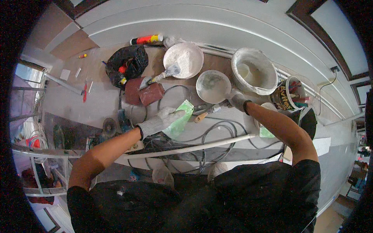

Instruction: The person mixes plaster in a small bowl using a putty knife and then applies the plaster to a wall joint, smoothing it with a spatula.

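One flat, light-green plate point(178, 123) is held up over the floor point(107, 91) by the left hand point(166, 117), which wears a grey knit glove. The left fingers are closed on its near side. Just right of it, a round, grey-white bowl point(199, 91) has pale, wet-looking mix point(218, 92) inside. The right hand point(236, 98), gloved too, is at the bowl's right edge. Its fingers look bent, but one cannot tell how far open they are, or if they grip the rim.

The step in hand looks like getting the mix and the plate ready together. The next move seems to call for a steady bowl and a flat plate, so that nothing spills.

Near the plate lies a small scraper with a wooden handle point(201, 117), and a long black cord point(206, 136) loops below it. Farther out sit a wide, white bowl point(166, 65) of white powder point(190, 58) and a big, messy, white bucket point(236, 64).
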### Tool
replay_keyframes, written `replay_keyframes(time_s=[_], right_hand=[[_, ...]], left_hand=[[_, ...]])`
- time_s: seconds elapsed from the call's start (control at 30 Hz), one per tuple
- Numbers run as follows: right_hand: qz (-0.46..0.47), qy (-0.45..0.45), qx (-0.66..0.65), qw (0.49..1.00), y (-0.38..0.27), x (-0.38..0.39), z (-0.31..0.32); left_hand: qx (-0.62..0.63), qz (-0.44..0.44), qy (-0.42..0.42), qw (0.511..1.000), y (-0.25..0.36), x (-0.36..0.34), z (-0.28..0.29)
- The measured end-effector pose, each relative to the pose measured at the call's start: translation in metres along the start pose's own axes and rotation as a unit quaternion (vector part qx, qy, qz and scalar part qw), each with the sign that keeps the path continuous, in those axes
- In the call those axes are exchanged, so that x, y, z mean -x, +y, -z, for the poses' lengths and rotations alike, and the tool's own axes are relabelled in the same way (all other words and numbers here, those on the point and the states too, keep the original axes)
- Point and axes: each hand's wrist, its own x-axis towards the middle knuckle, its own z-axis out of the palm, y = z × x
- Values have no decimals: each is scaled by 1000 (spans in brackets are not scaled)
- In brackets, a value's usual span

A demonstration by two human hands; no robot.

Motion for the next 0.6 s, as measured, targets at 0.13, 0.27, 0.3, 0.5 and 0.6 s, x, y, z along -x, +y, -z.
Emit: replay_keyframes(time_s=[0.13, 0.27, 0.3, 0.5, 0.6], right_hand=[[-58, 3, 82, 995, -27, 6, -4], [-8, -21, 67, 998, -42, 28, -2], [2, -20, 64, 998, -48, 35, -4], [78, -30, 76, 994, -82, 58, -2], [80, -18, 53, 995, -99, 67, -1]], left_hand=[[64, 54, -9, 996, -21, 4, 7], [41, 41, 14, 998, -21, 3, 6], [22, 39, 7, 999, -15, 6, 8], [-14, 35, -5, 999, -10, 12, 9], [-19, 41, -6, 999, -9, 16, 6]])
